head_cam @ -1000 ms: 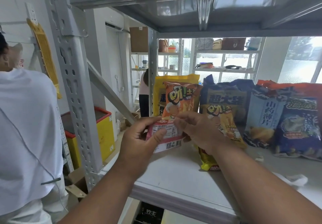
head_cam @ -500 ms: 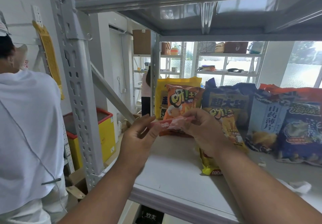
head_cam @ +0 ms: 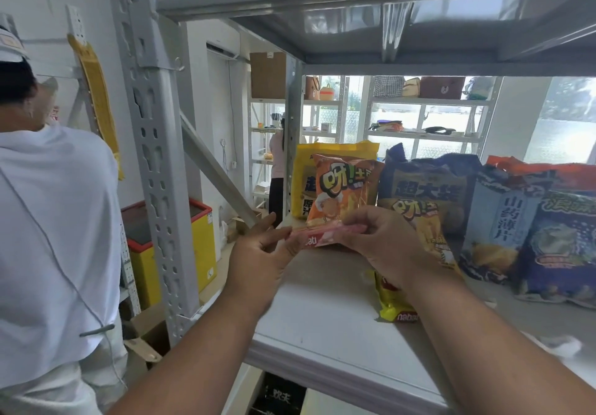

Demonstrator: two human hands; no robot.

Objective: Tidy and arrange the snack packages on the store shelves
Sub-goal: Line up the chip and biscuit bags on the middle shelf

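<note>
We are in a small shop or stockroom: a grey slotted-steel shelving upright point(head_cam: 151, 156) carries a pale metal shelf point(head_cam: 325, 327) lined with printed foil snack bags point(head_cam: 429, 189), beside a yellow red-rimmed chest freezer point(head_cam: 200, 247) and white wire racks point(head_cam: 425, 118) by the windows.

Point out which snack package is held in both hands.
The small pink flat package, pinched between left hand and right hand; the others rest on the grey shelf.
</note>
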